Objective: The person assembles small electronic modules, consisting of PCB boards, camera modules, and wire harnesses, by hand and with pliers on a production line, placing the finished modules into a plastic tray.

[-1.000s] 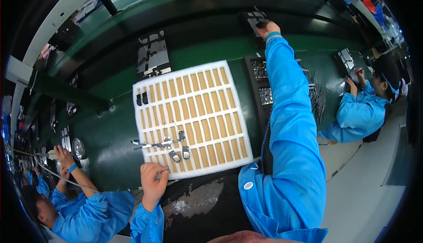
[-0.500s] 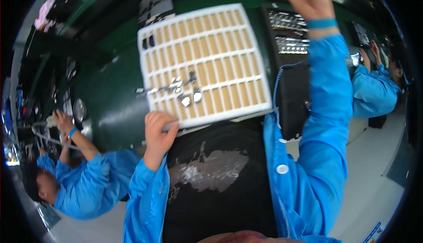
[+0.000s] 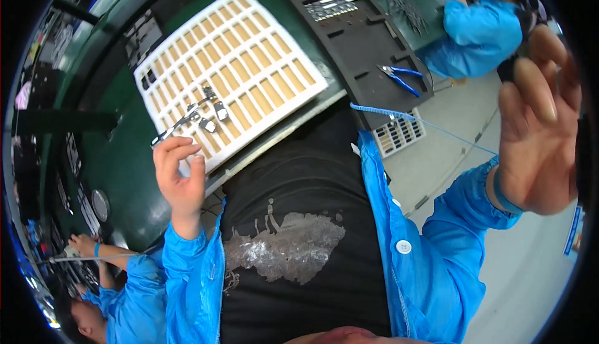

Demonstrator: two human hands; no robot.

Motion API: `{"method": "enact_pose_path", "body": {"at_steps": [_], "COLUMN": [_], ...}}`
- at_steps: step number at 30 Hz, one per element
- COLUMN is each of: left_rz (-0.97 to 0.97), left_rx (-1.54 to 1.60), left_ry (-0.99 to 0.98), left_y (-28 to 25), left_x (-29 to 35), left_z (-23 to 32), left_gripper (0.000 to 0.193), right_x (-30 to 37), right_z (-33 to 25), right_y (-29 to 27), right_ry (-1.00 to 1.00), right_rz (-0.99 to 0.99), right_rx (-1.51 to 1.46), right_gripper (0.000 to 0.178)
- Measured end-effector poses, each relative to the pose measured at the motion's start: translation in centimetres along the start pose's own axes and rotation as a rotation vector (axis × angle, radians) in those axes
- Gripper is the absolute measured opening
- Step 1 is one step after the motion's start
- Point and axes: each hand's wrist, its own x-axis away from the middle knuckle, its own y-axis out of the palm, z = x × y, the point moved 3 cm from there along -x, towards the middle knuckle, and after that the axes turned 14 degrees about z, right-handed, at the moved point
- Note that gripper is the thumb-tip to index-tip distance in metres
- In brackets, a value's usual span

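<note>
A white foam tray (image 3: 298,51) with rows of tan slots lies tilted on the green bench. Small flex-cable parts (image 3: 215,112) with dark and silvery ends lie loose across its near-left slots, one strip reaching the left edge. Two small black pieces (image 3: 148,79) sit in slots at the far-left corner. My left hand (image 3: 178,172) is at the tray's near-left corner, thumb apart from the curved fingers, next to the strip's end; I see nothing held. My right hand (image 3: 540,132) is raised at the far right, away from the bench, fingers bent and apart, holding nothing visible.
Right of the tray is a black tray (image 3: 368,51) with rows of silvery parts and blue-handled cutters (image 3: 402,81). A coiled blue cord (image 3: 424,124) runs to my right wristband. Below stands a white slotted tray (image 3: 399,133). Co-workers (image 3: 480,23) sit on both sides.
My right hand has come from above the bench's far right down and back to the right side. My left hand's fingers have lifted and spread. The view has turned, tilting the tray.
</note>
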Motion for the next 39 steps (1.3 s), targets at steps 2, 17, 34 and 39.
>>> {"method": "enact_pose_path", "body": {"at_steps": [2, 17, 34, 39], "left_rz": [-0.066, -0.686, -0.641, -0.688], "left_rx": [0.124, 0.057, -0.542, -0.463], "left_ry": [0.009, 0.185, 0.440, 0.302], "left_y": [0.9, 23.3, 37.8, 38.2], "left_x": [-1.9, -12.0, -15.5, -15.6], "left_z": [1.4, 5.0, 3.6, 3.5], "left_gripper": [0.013, 0.028, 0.036, 0.034], "right_x": [2.2, 9.6, 6.5, 5.2], "right_z": [-0.8, 23.8, 12.1, 14.5], "right_y": [-0.8, -4.9, -17.5, -20.2], "right_ry": [-0.056, 0.497, -0.183, -0.068], "right_rz": [-0.019, 0.241, 0.589, 0.416], "right_rx": [-0.028, 0.182, 1.623, 1.757], "right_gripper": [0.065, 0.022, 0.048, 0.056]}}
